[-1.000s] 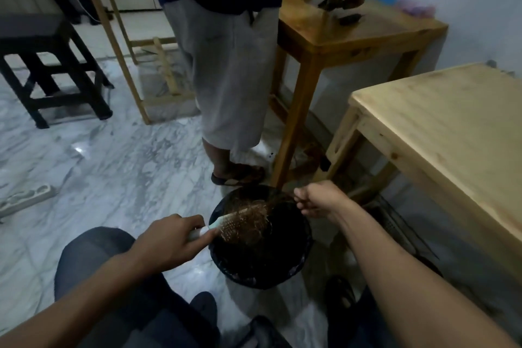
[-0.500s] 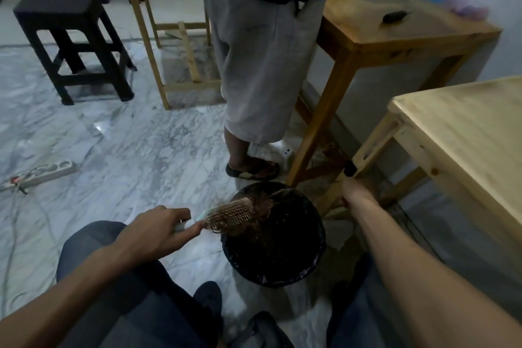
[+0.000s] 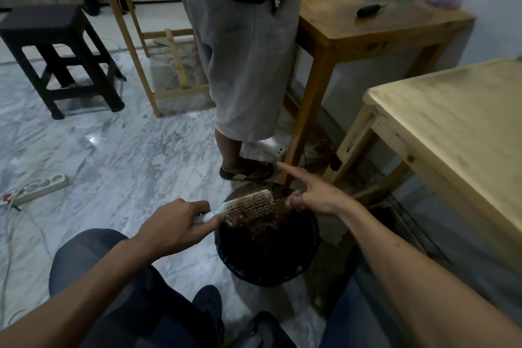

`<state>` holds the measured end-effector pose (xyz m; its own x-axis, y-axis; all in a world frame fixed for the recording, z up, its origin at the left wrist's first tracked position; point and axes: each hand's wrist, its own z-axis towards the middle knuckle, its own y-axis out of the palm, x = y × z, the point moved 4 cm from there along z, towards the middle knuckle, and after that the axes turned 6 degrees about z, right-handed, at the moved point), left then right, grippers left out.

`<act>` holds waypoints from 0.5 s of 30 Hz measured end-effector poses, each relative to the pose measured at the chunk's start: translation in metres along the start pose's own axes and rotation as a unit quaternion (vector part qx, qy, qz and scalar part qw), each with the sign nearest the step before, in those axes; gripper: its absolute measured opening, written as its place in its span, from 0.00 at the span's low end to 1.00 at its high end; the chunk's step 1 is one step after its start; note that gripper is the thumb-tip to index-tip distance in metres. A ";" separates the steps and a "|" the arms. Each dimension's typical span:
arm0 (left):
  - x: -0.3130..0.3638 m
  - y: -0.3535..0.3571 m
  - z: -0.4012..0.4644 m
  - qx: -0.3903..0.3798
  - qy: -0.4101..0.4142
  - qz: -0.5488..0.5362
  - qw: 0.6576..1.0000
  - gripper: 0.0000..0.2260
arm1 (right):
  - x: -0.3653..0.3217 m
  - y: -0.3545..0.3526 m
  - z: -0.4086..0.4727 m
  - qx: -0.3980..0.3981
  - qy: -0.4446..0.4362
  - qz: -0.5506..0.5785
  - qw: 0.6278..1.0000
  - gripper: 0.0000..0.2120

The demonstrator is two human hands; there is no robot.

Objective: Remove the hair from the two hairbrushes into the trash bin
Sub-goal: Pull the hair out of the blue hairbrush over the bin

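My left hand (image 3: 176, 224) grips the pale handle of a hairbrush (image 3: 250, 206), holding its bristled head over the black trash bin (image 3: 268, 271) on the floor. Brown hair (image 3: 265, 224) is tangled in the bristles and hangs down into the bin. My right hand (image 3: 313, 195) is at the brush's far end, thumb and fingers pinching at the hair there, the index finger stretched out forwards. A second, dark brush-like object (image 3: 368, 10) lies on the brown table at the back right.
A person in grey shorts (image 3: 245, 65) and sandals stands just behind the bin. A brown wooden table (image 3: 375, 28) and a pale wooden table (image 3: 452, 127) are on the right. A black stool (image 3: 56, 56) and a power strip (image 3: 36, 188) are on the marble floor at left.
My right hand has come back from the table leg to the brush's far end. My left hand has moved the brush further over the bin.
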<state>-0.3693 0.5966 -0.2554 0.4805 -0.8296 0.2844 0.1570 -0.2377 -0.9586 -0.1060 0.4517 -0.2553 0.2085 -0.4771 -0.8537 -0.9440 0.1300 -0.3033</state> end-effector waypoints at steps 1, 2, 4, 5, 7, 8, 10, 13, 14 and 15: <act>0.003 -0.001 0.001 0.002 0.004 -0.007 1.000 0.23 | 0.002 0.003 0.000 -0.029 -0.004 0.014 0.999 0.39; 0.006 -0.003 0.001 0.002 0.007 -0.014 1.000 0.20 | 0.001 0.007 -0.003 -0.051 -0.002 0.018 0.999 0.32; 0.010 -0.005 0.001 0.000 0.006 -0.031 0.999 0.19 | 0.008 0.015 -0.003 -0.058 0.009 -0.006 0.998 0.14; 0.010 -0.007 0.001 0.001 0.000 -0.045 0.999 0.22 | 0.014 0.017 -0.001 -0.038 0.016 -0.012 0.999 0.07; 0.008 -0.013 0.000 0.005 -0.022 -0.079 0.997 0.27 | 0.029 0.013 0.002 0.035 0.044 -0.016 0.998 0.05; 0.007 -0.016 0.000 0.007 -0.033 -0.099 0.994 0.29 | 0.037 0.010 0.003 0.073 0.067 -0.030 0.995 0.06; 0.006 -0.025 0.000 0.013 -0.068 -0.146 0.987 0.29 | 0.053 0.003 0.002 0.127 0.110 -0.066 0.984 0.09; 0.004 -0.036 0.000 0.013 -0.130 -0.217 0.967 0.24 | 0.080 0.001 0.001 0.175 0.171 -0.079 0.966 0.09; 0.004 -0.038 0.001 0.017 -0.137 -0.227 0.964 0.23 | 0.087 0.002 0.001 0.182 0.189 -0.083 0.961 0.08; 0.005 -0.039 0.002 0.020 -0.136 -0.227 0.964 0.24 | 0.092 0.003 0.001 0.188 0.199 -0.087 0.958 0.07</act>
<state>-0.3715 0.6028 -0.2163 0.5624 -0.4799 0.6734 0.4345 -0.5214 -0.7344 -0.0897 0.4090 -0.3351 0.1697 -0.8042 -0.5696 -0.7293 0.2862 -0.6214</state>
